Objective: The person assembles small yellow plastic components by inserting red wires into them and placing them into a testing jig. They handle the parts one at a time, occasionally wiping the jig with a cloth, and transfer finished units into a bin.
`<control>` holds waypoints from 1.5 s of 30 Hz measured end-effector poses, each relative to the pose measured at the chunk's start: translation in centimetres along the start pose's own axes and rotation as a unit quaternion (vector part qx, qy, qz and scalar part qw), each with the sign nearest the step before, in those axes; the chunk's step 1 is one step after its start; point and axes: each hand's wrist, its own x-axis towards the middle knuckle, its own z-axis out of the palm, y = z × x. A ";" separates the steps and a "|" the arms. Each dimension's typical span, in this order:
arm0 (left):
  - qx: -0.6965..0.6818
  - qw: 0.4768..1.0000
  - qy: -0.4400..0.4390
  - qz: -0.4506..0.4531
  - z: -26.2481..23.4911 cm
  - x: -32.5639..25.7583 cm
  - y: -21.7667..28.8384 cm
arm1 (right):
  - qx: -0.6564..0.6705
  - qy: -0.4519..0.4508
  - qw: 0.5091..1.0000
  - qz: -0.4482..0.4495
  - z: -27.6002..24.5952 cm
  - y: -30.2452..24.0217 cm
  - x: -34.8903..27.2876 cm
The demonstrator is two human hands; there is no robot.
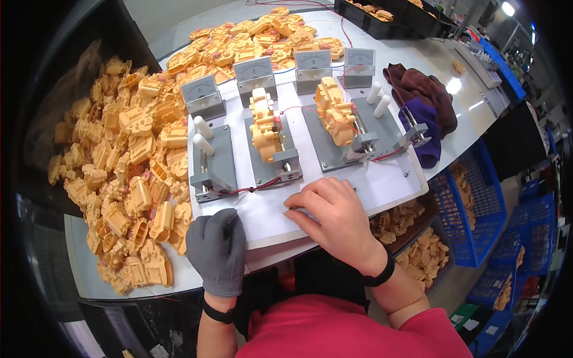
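My left hand (216,250), in a grey glove, is closed in a fist at the near left edge of a white work board (382,191); the inside of the fist is hidden. Over the board's near edge, my bare right hand (335,218) has bent fingers, with thumb and forefinger apart and nothing visible between them. Beyond the hands, one orange-yellow plastic housing (262,122) sits on the second grey test fixture (255,164). A second plastic housing (335,113) stands on the fixture (319,143) to its right. The leftmost fixture (224,161) carries two white pegs and no housing.
Analogue meters (255,70) stand in a row behind the fixtures, with thin red wires. A large heap of similar housings (137,155) covers the left and back. Brown and purple cloths (418,89) lie right; blue crates (477,221) and a dark bin of housings (424,256) sit below.
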 end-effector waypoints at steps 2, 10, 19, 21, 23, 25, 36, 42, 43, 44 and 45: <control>-0.003 1.000 -0.002 -0.003 0.0 0.0 0.0 | 0.001 0.002 1.000 0.000 0.0 0.0 0.0; -0.011 1.000 -0.001 -0.007 0.1 0.0 0.0 | -0.013 0.012 1.000 -0.016 0.2 0.1 -0.1; -0.019 1.000 0.005 -0.007 0.1 0.0 -0.1 | -0.027 0.027 0.999 -0.026 0.4 -0.1 -0.3; -0.018 1.000 0.009 -0.003 0.1 0.0 0.0 | -0.017 0.028 0.999 -0.015 0.3 -0.2 -0.4; -0.022 1.000 0.015 0.004 0.2 0.0 -0.1 | 0.000 0.037 0.999 -0.005 0.3 -0.3 -0.4; -0.022 1.000 0.019 0.009 0.2 0.0 -0.1 | 0.022 0.053 0.998 0.004 0.3 -0.3 -0.5; -0.004 0.999 0.022 0.038 0.1 0.0 -0.2 | 0.032 0.051 0.998 0.006 0.0 -0.3 -0.5; -0.005 0.999 0.019 0.036 0.0 0.1 0.0 | -0.001 0.039 0.999 -0.005 0.2 -0.2 -0.6; -0.003 0.999 0.020 0.037 0.0 0.1 0.0 | -0.002 0.038 0.999 -0.005 0.2 -0.2 -0.6; -0.001 0.999 0.021 0.038 -0.1 0.1 0.0 | -0.002 0.038 0.999 -0.005 0.2 -0.2 -0.6; 0.002 0.999 0.022 0.039 0.0 0.1 0.0 | -0.001 0.038 0.999 -0.005 0.2 -0.2 -0.6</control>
